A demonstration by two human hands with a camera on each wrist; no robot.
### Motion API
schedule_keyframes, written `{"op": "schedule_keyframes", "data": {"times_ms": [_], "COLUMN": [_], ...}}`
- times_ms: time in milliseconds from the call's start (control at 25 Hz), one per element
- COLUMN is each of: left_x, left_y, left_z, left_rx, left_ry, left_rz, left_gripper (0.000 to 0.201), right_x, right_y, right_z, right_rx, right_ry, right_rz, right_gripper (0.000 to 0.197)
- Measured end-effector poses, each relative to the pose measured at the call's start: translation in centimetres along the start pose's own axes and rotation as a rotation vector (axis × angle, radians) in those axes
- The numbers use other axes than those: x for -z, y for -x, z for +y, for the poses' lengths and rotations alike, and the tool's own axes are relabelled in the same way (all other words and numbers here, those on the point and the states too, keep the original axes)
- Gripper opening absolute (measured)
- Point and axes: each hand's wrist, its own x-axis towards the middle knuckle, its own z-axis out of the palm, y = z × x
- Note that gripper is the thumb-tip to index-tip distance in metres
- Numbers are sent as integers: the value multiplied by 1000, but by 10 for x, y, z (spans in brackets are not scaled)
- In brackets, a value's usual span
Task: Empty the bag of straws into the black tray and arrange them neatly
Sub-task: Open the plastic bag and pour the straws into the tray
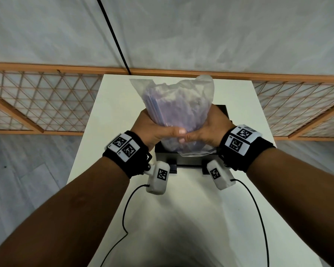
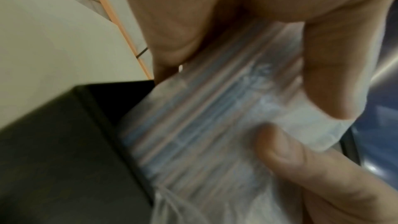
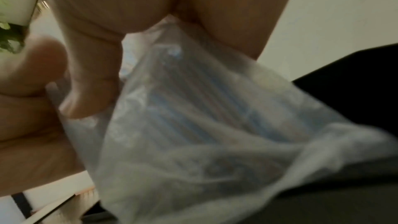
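A clear plastic bag of straws point(image 1: 176, 105) stands upended over the black tray point(image 1: 185, 159), its loose mouth hanging down into the tray. My left hand point(image 1: 158, 130) and right hand point(image 1: 206, 130) wrap round its lower part from either side, thumbs meeting in front. The left wrist view shows my left hand point(image 2: 269, 67) gripping the bag point(image 2: 204, 125), with blue and pale striped straws inside, beside the tray's wall point(image 2: 64, 142). In the blurred right wrist view my right hand point(image 3: 103, 67) squeezes the bag point(image 3: 193, 125) above the tray point(image 3: 355, 91). Most of the tray is hidden behind bag and hands.
The tray sits mid-way along a narrow white table point(image 1: 112, 105). A wooden lattice screen point(image 1: 46, 97) runs behind the table on both sides. Thin black cables point(image 1: 127, 212) trail from the wrist cameras over the near tabletop. A black cord point(image 1: 114, 37) hangs down at the back.
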Motion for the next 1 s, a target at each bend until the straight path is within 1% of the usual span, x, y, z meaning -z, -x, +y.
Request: {"op": "schedule_keyframes", "data": {"times_ms": [80,160,280,360,440,480,560,600,640,680,720,760,840,880,920,960,1000], "left_x": [2,6,11,9,11,12,12,11,9,7,6,5,6,6,6,6,6], "left_y": [3,8,14,15,13,12,10,8,5,3,2,2,5,8,10,12,11], "left_z": [5,9,8,13,19,24,36,38,38,38,37,35,27,27,28,32,37], "left_rx": [-45,-77,-129,-184,-224,-249,-276,-268,-245,-207,-148,-99,-55,-54,-72,-98,-106], "left_ry": [-28,-46,14,110,172,199,274,298,298,263,205,121,-7,7,76,183,298], "left_rz": [4,-41,-104,-77,4,31,71,98,144,204,267,303,305,291,247,203,195], "left_gripper": [61,66,70,63,57,55,53,49,37,20,10,13,10,8,8,15,26], "right_x": [-1,3,4,6,9,12,18,22,24,27,29,32,35,36,36,37,37], "right_y": [2,6,11,12,13,13,10,6,2,-2,-4,-6,-6,-4,-1,0,1], "right_z": [-5,-8,-4,-7,-16,-21,-27,-28,-29,-28,-27,-26,-25,-25,-26,-27,-29], "right_rx": [49,72,31,44,90,122,176,187,186,184,187,189,187,180,183,194,203], "right_ry": [5,-13,-20,-61,-127,-196,-336,-348,-318,-271,-227,-196,-159,-138,-123,-123,-135], "right_rz": [46,65,42,68,113,136,172,184,200,216,233,253,250,244,246,248,254], "right_gripper": [83,81,94,95,88,82,62,51,45,47,53,55,44,39,35,33,31]}}
